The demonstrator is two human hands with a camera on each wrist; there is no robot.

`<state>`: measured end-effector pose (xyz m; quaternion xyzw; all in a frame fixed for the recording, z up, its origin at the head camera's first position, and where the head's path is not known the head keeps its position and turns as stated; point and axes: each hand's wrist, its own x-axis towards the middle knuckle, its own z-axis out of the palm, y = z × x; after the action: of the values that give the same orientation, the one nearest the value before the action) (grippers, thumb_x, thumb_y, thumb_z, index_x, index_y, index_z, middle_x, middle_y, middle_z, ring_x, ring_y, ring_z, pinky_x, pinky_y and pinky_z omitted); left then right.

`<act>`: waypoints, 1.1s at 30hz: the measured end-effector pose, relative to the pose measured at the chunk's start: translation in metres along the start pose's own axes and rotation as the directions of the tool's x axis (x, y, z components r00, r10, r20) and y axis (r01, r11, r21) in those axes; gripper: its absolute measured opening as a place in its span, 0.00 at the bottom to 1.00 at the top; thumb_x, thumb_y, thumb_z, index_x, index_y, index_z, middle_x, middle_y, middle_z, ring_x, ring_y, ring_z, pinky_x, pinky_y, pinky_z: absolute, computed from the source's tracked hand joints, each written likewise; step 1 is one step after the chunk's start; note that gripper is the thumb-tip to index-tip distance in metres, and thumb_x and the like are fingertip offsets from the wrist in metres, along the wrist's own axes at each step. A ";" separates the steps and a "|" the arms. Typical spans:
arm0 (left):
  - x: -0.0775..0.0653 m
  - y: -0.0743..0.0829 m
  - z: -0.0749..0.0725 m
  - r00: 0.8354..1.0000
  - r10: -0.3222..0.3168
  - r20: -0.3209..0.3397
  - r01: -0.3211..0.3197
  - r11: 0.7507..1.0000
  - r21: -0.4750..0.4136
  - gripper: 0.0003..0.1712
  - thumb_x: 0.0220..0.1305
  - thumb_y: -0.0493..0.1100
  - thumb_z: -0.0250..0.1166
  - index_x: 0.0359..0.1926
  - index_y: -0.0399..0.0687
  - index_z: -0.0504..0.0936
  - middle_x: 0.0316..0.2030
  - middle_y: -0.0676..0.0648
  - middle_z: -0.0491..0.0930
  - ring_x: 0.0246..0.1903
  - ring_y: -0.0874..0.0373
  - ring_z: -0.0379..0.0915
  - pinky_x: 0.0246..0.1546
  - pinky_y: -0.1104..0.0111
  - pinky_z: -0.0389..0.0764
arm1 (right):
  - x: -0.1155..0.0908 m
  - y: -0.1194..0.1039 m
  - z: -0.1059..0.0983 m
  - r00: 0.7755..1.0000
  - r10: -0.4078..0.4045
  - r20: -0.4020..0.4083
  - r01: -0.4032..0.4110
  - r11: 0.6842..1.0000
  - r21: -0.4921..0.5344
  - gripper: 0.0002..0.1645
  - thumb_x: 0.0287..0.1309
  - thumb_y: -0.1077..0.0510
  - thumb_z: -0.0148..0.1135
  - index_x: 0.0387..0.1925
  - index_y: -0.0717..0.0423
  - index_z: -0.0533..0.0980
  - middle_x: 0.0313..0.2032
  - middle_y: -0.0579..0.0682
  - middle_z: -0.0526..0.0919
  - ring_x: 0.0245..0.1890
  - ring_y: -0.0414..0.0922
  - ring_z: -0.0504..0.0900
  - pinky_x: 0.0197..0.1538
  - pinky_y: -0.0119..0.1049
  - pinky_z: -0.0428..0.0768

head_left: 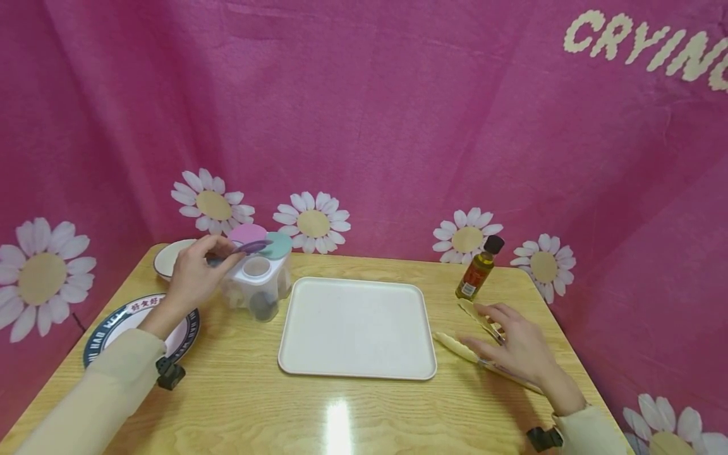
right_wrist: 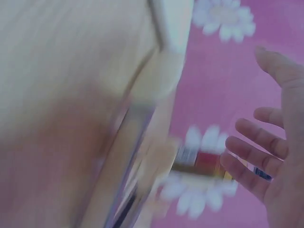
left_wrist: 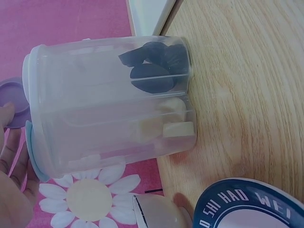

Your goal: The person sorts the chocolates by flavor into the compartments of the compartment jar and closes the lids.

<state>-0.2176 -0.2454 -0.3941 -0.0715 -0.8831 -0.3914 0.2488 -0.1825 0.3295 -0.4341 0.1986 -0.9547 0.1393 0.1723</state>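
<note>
My left hand (head_left: 196,268) pinches a small purple lid (head_left: 254,247) between thumb and fingers at the top of a clear divided storage container (head_left: 272,268). Below the lid, one round opening (head_left: 256,266) of the container is uncovered; a pink lid (head_left: 247,233) and a teal lid (head_left: 277,245) sit on other compartments. Dark pieces (left_wrist: 152,78) and pale chunks (left_wrist: 178,129) show through its wall in the left wrist view. On the right, my right hand (head_left: 520,344) hovers with spread, relaxed fingers over tongs (head_left: 457,346) with pale yellow tips, holding nothing.
A white rectangular tray (head_left: 358,328) lies mid-table. An oil bottle (head_left: 476,272) with a dark cap stands at the back right, beyond the tongs. Left of the container are a white bowl (head_left: 167,258) and a blue-rimmed plate (head_left: 190,325). A pink curtain (head_left: 364,126) hangs behind the table.
</note>
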 end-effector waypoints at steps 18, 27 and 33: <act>-0.001 -0.001 0.000 1.000 0.008 0.003 -0.008 1.000 0.018 0.10 0.67 0.38 0.73 0.47 0.40 0.84 0.43 0.39 0.86 0.44 0.47 0.79 0.46 0.84 0.70 | 0.116 -0.140 0.055 0.916 -0.372 -0.153 0.401 0.873 0.279 0.29 0.55 0.47 0.79 0.56 0.53 0.85 0.47 0.49 0.90 0.44 0.46 0.89 0.40 0.38 0.86; -0.001 -0.003 0.002 0.999 0.040 -0.008 -0.040 0.999 0.021 0.10 0.66 0.36 0.74 0.45 0.39 0.84 0.42 0.38 0.86 0.43 0.49 0.78 0.45 0.85 0.69 | 0.164 -0.199 0.073 0.893 -0.413 -0.177 0.449 0.808 0.382 0.25 0.59 0.51 0.78 0.56 0.54 0.85 0.47 0.49 0.90 0.45 0.46 0.89 0.46 0.37 0.87; -0.001 -0.005 0.003 0.995 0.091 -0.046 -0.090 0.996 0.022 0.09 0.63 0.34 0.75 0.42 0.38 0.85 0.39 0.39 0.85 0.39 0.58 0.74 0.42 0.83 0.69 | 0.194 -0.230 0.083 0.871 -0.459 -0.174 0.489 0.786 0.377 0.23 0.62 0.51 0.76 0.57 0.55 0.85 0.50 0.49 0.89 0.49 0.45 0.88 0.51 0.33 0.85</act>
<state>-0.2192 -0.2462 -0.4000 -0.0996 -0.8766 -0.3727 0.2875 -0.2743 0.0347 -0.3892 0.4582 -0.8164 0.2951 0.1908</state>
